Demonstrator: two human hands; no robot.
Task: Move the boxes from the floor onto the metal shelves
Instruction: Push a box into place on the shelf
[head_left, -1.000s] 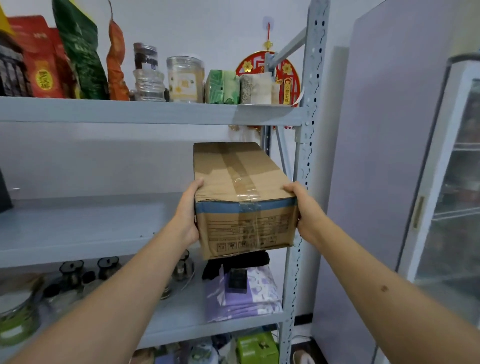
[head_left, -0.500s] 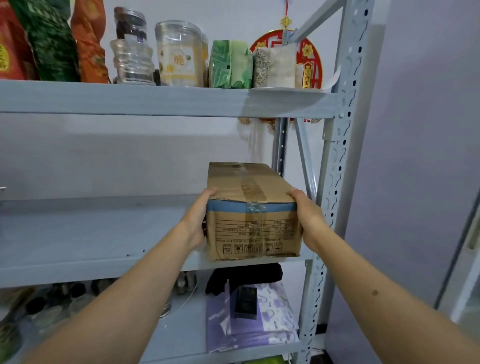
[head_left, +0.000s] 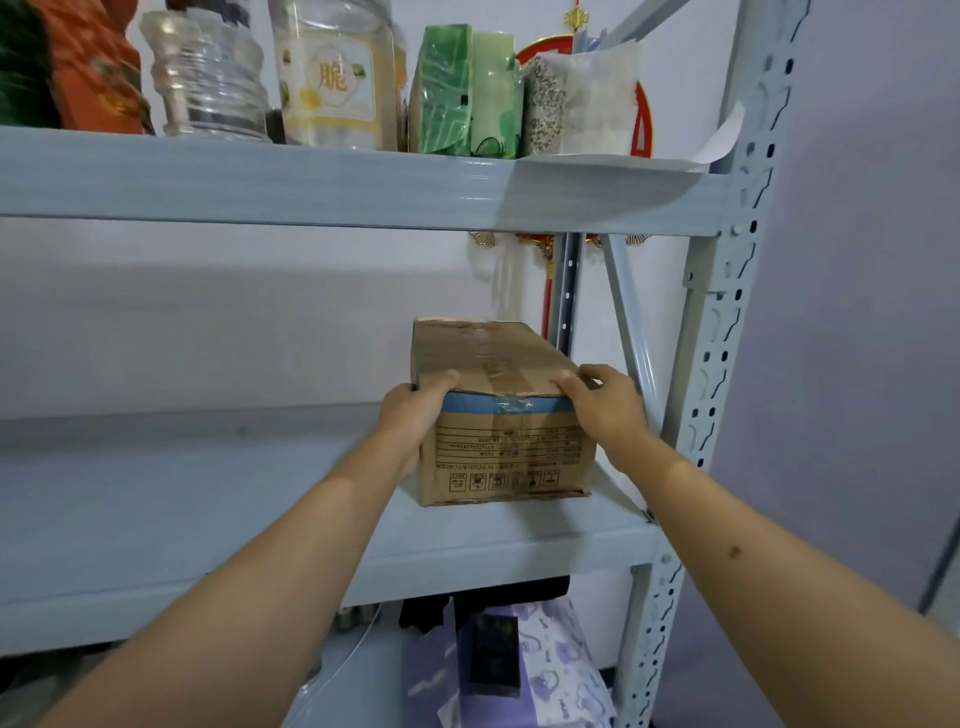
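Observation:
A long brown cardboard box (head_left: 498, 374), taped along its top and with a blue band on its front face, rests on the right end of the grey middle metal shelf (head_left: 208, 499). My left hand (head_left: 413, 415) grips its near left corner, thumb on top. My right hand (head_left: 605, 402) holds the near right top edge, fingers over the lid. The box lies lengthwise into the shelf, its far end close to the wall.
The upper shelf (head_left: 363, 192) carries clear jars (head_left: 332, 73), green packets (head_left: 462, 93) and bags. A perforated upright post (head_left: 727, 364) stands right of the box. The lower shelf holds a purple printed bag (head_left: 550, 670) with a black item on it.
The box went from being held in the air in front of the rack to resting on the middle shelf, pushed further in. My view has moved closer and upward.

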